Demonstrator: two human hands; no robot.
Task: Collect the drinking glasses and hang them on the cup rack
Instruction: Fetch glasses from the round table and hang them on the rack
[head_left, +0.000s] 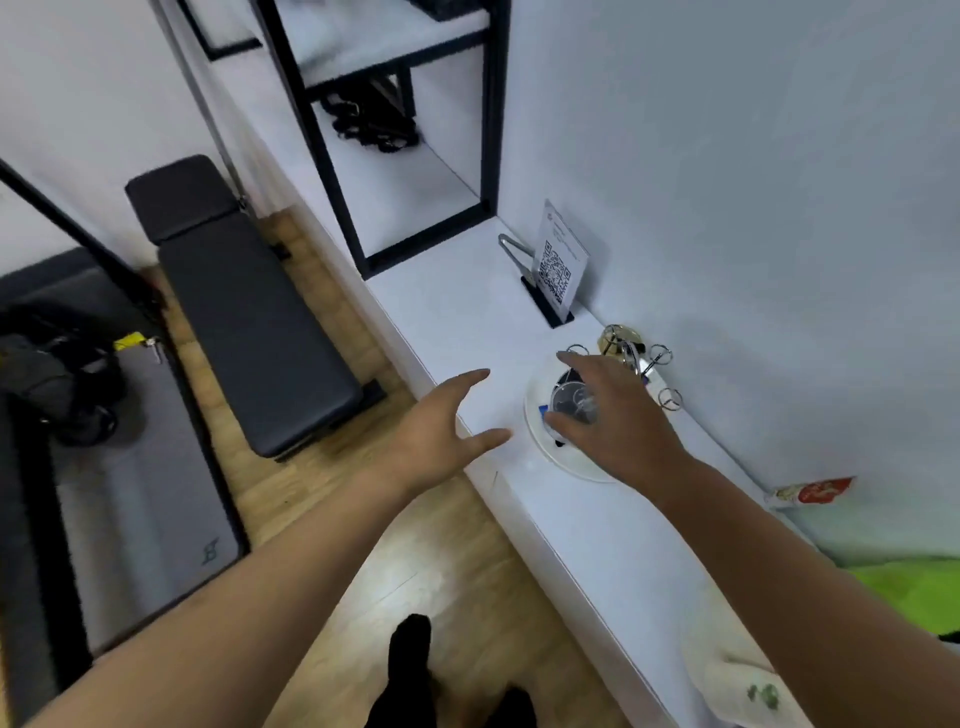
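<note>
Left hand (441, 431) spread open, empty, over counter edge. Right hand (613, 415) wrapped round clear drinking glass (571, 400) above white tray (566, 460). Cup rack (636, 364) just beyond (prongs look bare); hanging not yet done.

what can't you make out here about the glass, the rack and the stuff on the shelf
Head view only:
- Glass: clear and blurred, partly behind the right hand; grip unclear.
- Cup rack: base hidden by that hand.
- White tray: contents mostly covered.
- QR sign: text too small.
- Red packet: label blurred.
</note>
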